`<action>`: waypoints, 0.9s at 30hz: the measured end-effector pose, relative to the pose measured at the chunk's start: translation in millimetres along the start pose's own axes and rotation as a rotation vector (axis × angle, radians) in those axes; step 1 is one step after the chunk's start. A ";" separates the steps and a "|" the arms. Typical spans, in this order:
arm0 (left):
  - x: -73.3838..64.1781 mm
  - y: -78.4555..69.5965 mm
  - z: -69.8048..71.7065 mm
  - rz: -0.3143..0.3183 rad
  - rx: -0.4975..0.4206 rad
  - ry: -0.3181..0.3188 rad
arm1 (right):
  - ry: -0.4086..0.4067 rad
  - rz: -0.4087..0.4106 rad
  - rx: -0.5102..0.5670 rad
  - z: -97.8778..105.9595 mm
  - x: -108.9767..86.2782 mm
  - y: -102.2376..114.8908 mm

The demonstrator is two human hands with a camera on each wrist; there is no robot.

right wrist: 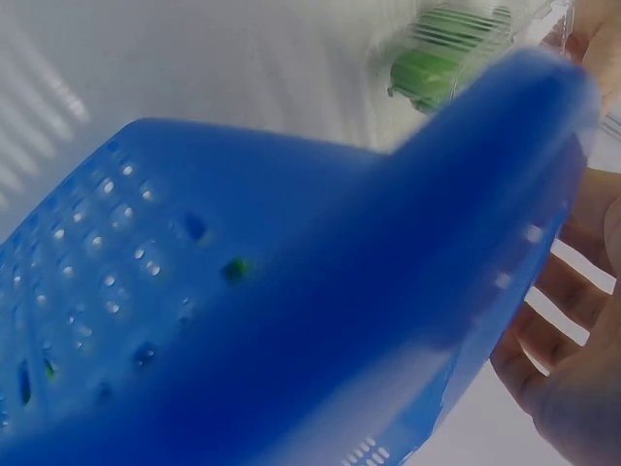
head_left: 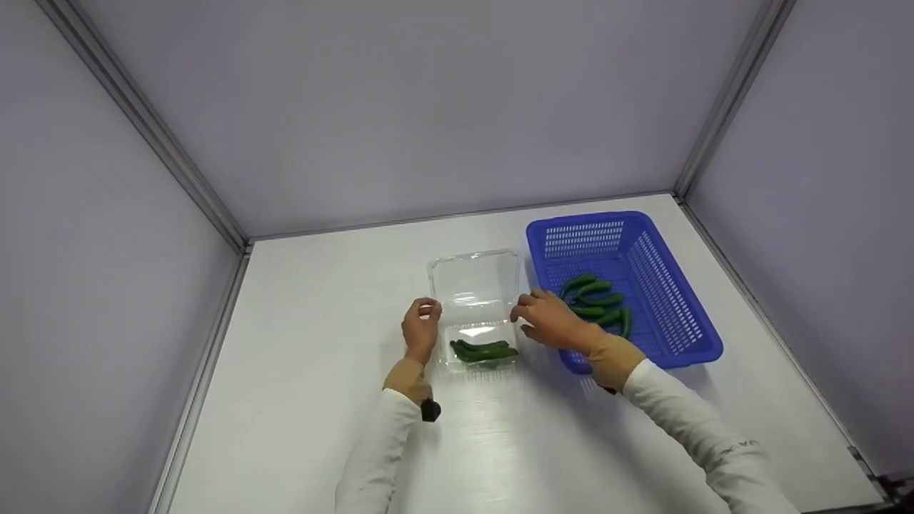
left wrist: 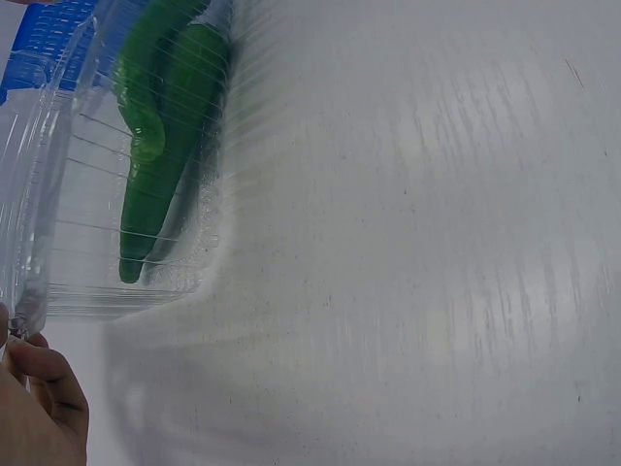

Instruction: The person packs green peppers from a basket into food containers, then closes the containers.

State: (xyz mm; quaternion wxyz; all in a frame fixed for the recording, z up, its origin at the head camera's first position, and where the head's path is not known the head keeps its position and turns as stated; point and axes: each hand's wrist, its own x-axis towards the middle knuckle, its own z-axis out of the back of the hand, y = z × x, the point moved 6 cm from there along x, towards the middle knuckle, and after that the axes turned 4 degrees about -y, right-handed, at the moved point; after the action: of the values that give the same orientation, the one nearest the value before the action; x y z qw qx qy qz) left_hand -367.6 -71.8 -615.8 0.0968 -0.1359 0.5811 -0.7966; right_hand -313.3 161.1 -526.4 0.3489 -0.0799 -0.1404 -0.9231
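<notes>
A clear plastic clamshell box (head_left: 464, 310) lies open on the table, its lid folded back away from me. Green peppers (head_left: 485, 353) rest in its near half; two show through the ribbed wall in the left wrist view. My left hand (head_left: 420, 330) pinches the box's left edge near the fold between lid and base. On the opposite side, my right hand (head_left: 553, 321) has thumb and index finger at the box's right edge, appearing to grip it, while the other fingers spread loosely. The right wrist view shows that contact only partly, behind the basket rim.
A blue plastic basket (head_left: 671, 285) stands to the right of the box, with several green peppers (head_left: 600, 300) at its left side. My right forearm crosses over its near left corner. Grey panels (head_left: 457, 107) wall in the white table (head_left: 321, 321) at the back and sides.
</notes>
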 end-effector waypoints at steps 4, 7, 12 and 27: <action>0.1 -1.3 0.2 -0.014 -0.002 -0.003 | -0.034 -0.025 0.001 7.0 -2.8 -4.0; 0.1 -1.0 0.2 -0.016 0.006 -0.001 | -0.058 -0.042 0.014 11.6 -6.1 -7.4; -0.3 0.6 1.1 0.000 0.019 0.007 | -0.083 -0.072 0.022 17.4 -14.3 -14.9; 1.0 -1.4 0.8 -0.020 -0.005 0.007 | -0.113 -0.166 0.026 22.7 -45.3 -48.7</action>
State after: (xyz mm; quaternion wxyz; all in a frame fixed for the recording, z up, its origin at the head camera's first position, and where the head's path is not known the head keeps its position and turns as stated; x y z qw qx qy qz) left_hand -368.2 -72.4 -614.2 0.0864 -0.1394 0.5818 -0.7966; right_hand -310.9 231.3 -525.9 0.2638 -0.1157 -0.1778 -0.9410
